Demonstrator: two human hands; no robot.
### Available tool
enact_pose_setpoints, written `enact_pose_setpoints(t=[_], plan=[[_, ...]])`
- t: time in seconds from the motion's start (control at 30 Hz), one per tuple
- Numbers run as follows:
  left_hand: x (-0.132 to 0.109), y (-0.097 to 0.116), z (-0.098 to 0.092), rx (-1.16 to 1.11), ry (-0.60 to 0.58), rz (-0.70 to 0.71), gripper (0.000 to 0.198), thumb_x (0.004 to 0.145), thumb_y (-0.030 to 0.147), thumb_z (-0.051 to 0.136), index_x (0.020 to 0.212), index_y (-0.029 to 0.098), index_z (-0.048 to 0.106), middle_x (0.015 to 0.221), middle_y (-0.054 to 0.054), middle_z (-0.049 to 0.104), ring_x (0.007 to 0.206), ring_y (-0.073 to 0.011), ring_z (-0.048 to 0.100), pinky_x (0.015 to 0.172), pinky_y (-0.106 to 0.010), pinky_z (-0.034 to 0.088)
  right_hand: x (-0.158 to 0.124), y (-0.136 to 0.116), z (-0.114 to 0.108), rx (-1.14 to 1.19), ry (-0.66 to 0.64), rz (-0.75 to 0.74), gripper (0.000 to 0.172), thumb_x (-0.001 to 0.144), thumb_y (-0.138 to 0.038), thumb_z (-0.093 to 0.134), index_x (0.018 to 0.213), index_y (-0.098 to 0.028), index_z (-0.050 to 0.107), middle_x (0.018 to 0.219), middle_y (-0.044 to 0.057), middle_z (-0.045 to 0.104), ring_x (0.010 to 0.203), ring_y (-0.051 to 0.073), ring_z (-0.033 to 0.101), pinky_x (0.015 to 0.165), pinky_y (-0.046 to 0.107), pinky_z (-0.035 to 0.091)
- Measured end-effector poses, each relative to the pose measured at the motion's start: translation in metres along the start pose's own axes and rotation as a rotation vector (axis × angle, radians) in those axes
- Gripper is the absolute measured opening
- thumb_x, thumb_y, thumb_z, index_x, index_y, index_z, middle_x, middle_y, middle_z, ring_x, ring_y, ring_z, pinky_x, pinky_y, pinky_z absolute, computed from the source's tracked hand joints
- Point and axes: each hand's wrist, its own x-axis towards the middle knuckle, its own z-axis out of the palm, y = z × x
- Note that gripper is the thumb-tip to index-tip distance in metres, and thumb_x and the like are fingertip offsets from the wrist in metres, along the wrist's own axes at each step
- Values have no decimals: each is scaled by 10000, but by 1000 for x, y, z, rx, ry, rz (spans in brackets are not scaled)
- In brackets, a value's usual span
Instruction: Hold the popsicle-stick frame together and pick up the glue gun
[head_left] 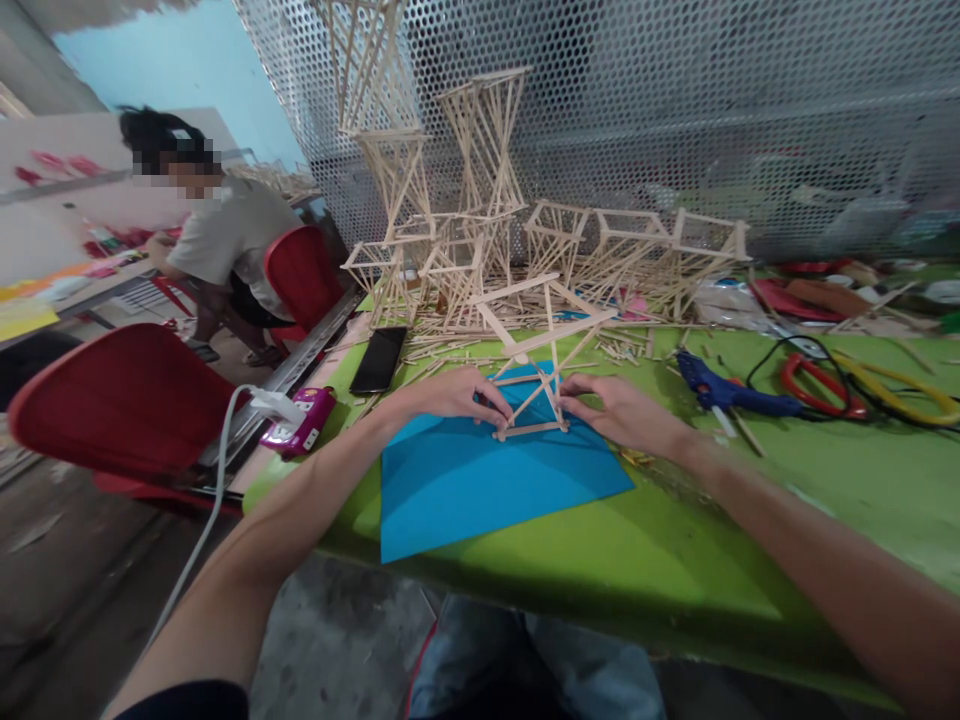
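- A person sits at a green table (750, 560), both bare arms reaching forward to a small frame of thin wooden sticks (541, 372).
- The left hand (457, 393) pinches the near left corner of the stick frame, fingertips closed on the sticks. The right hand (619, 408) pinches the near right corner in the same way, so the frame sits between the two grips.
- The frame stands on a blue sheet of paper (480, 485), which lies under both hands and runs back toward the person.
- Judging by its shape, the frame is partly built: a base bar and several slanting sticks are joined, rising above the hands into an open top. It is lower than the finished pieces behind it.
- Beyond the grips stand finished stick towers (480, 150) and boxy frames, with loose sticks (450, 345) scattered at their feet, so stock seems to remain.
- To the right of the right hand lies a blue glue gun (724, 393), untouched, and past it red-handled scissors (821, 385).
- To the left of the left hand lie a black phone (380, 360) and a pink power strip (300, 420).
- Hard to make out: whether the joints under the fingers are glued, since the fingertips cover them. The back of the frame blends into the pile behind.
- Another person sits far off to the left on a red chair (304, 275), not involved.
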Motion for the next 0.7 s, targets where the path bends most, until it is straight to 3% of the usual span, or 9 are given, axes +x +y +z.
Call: enact_pose_setpoints(t=[0.53, 0.7], plan=[[-1, -1, -1, -16, 18, 2, 377, 930, 560, 747, 1144, 265, 842, 1073, -58, 836, 911, -163, 776, 775, -209, 524, 0, 3, -5, 31, 1, -63, 350, 1016, -525, 563, 1122, -243, 741, 1197, 65, 796, 1033, 270, 740, 900, 415, 583], [0, 0, -1, -1, 24, 19, 345, 944, 533, 740, 1122, 258, 846, 1037, -51, 838, 833, -141, 762, 709, -205, 503, 0, 7, -27, -63, 75, 2, 378, 998, -547, 573, 1109, -229, 746, 1139, 93, 797, 984, 286, 737, 887, 453, 580]])
